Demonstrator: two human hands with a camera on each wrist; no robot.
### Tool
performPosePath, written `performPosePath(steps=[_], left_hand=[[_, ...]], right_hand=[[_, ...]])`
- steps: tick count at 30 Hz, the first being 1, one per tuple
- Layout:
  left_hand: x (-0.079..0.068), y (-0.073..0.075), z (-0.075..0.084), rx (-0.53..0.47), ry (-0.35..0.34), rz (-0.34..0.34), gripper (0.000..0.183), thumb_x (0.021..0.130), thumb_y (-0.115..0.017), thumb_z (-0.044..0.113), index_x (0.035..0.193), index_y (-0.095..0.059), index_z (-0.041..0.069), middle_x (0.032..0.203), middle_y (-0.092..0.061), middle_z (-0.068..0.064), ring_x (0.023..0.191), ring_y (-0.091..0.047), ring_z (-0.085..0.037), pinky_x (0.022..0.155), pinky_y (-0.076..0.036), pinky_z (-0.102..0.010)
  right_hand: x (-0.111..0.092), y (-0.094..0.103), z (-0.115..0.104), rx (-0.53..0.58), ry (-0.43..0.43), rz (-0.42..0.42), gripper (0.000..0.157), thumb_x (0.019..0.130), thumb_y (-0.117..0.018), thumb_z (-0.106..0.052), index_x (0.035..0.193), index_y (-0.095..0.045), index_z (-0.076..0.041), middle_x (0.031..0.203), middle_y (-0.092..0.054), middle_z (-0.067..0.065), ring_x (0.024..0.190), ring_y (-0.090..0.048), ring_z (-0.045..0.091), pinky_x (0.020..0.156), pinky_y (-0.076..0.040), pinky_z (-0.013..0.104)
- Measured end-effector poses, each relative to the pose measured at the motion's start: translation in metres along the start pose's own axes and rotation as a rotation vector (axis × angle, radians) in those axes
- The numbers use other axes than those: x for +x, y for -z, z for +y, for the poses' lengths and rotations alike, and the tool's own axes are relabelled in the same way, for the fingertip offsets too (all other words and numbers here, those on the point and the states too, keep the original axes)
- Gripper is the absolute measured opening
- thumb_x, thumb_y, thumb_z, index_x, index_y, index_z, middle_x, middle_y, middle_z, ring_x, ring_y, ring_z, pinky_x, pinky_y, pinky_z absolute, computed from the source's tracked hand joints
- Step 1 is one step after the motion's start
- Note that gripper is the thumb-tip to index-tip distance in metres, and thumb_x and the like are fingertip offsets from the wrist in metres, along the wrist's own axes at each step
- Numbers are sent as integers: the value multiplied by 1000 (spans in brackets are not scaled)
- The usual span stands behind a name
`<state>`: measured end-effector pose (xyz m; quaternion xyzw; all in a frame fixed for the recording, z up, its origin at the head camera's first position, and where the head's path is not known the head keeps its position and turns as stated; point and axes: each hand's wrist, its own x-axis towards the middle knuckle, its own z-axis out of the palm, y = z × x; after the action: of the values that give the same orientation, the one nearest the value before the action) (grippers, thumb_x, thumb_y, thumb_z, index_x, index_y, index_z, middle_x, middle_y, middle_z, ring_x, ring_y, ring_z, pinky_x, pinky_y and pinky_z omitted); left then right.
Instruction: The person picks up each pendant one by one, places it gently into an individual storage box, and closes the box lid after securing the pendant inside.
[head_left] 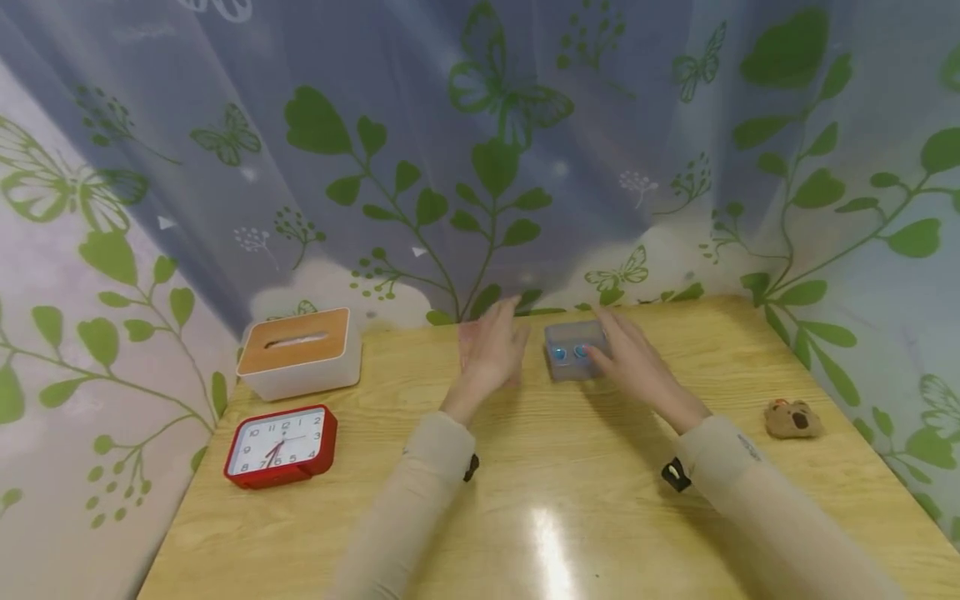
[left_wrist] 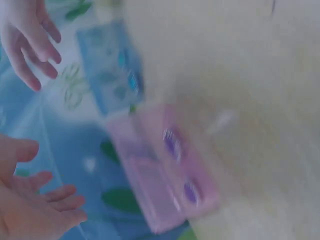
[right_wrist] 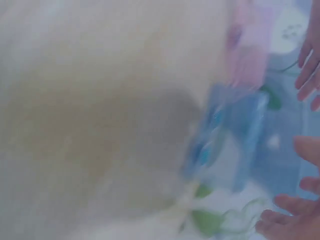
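Note:
A translucent pink box [left_wrist: 150, 170] with two purple oval pieces on its front stands at the back of the table, mostly behind my left hand [head_left: 491, 346] in the head view. Beside it is a translucent blue box [head_left: 573, 367] with two shiny blue ovals. My right hand [head_left: 637, 362] is at this box's right side, its fingers extended. In the left wrist view the left hand's fingers are spread and apart from the pink box. The right wrist view shows a gap between the right hand [right_wrist: 295, 205] and the blue box. Both wrist views are blurred.
On the left stands a white tissue box [head_left: 303, 375] with a wooden lid. In front of it is a red-framed clock [head_left: 281, 446]. A small brown bear-like figure [head_left: 792, 419] lies on the right. A patterned curtain [head_left: 420, 167] hangs along the table's back edge.

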<state>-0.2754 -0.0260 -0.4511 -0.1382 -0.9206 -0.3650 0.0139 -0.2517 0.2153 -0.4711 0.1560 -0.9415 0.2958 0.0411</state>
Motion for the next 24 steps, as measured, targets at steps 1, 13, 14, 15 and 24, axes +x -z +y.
performPosePath(steps=[1,13,14,15,24], left_hand=[[2,8,-3,-57,28,26,58,111,-51,27,164,-33,10,170,-35,-17,155,-40,-36,129,-36,-53],[2,37,-64,-333,321,4,67,111,-47,28,163,-23,-7,166,-32,-32,155,-34,-49,130,-30,-59],[0,36,-66,-345,343,-7,68,111,-46,29,163,-22,-9,166,-32,-34,155,-34,-49,130,-31,-59],[-1,36,-67,-355,358,-15,69,112,-45,30,162,-20,-10,166,-31,-35,155,-34,-49,130,-30,-58],[-1,33,-76,-433,418,-18,67,112,-43,33,155,-32,-19,162,-35,-37,156,-32,-50,133,-26,-54]], right_hand=[[4,0,-8,45,0,12,77,108,-61,-24,170,-17,-12,171,-28,26,155,-30,51,124,-31,72],[55,-40,-75,534,-136,-162,75,114,-42,-44,167,-11,-1,168,-25,35,156,-31,51,129,-30,63],[57,-43,-77,544,-162,-176,76,114,-40,-46,167,-10,-1,169,-25,34,157,-29,51,129,-29,63],[59,-46,-79,547,-179,-185,76,114,-38,-48,167,-10,-1,169,-25,34,157,-29,50,129,-29,63],[70,-62,-86,653,-284,-222,75,114,-25,-52,167,-12,-1,174,-16,28,161,-19,48,133,-17,63]])
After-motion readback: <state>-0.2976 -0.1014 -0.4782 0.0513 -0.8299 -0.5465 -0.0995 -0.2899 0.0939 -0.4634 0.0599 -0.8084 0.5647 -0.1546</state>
